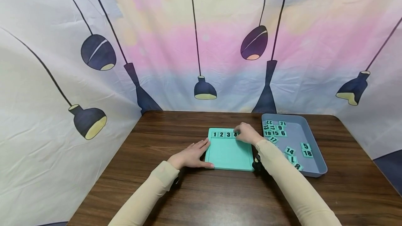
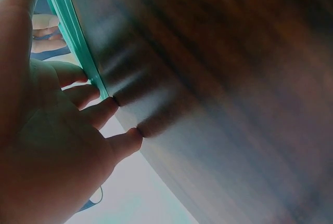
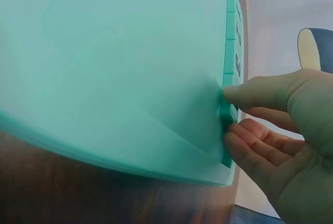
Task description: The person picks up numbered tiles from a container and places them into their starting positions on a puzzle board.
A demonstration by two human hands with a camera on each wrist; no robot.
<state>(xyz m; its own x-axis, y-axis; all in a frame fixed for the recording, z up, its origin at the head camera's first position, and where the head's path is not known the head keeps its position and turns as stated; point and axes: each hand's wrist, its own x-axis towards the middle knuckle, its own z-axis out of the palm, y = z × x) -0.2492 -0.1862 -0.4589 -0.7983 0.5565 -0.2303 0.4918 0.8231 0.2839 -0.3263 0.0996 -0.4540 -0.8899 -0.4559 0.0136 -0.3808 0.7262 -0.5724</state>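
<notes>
A mint-green square board (image 1: 230, 154) lies on the table, with number tiles 1 (image 1: 215, 134), 2 (image 1: 221, 134) and 3 (image 1: 228, 134) side by side along its far edge, from the left corner. My right hand (image 1: 248, 134) pinches the number 4 tile (image 1: 235, 135) between thumb and fingers, just right of the 3. In the right wrist view this tile (image 3: 227, 113) sits in the row, partly hidden by the thumb. Fingers spread, my left hand (image 1: 192, 155) rests against the board's left side, its thumb at the near left corner.
To the right of the board stands a grey-blue tray (image 1: 296, 133) with raised walls. Loose number tiles lie in it, among them 21 (image 1: 282, 123), 14 (image 1: 289, 150) and 18 (image 1: 307, 153); my right forearm covers part of it. Behind the wooden table (image 1: 176, 125) hangs a lamp-printed cloth (image 1: 176, 44).
</notes>
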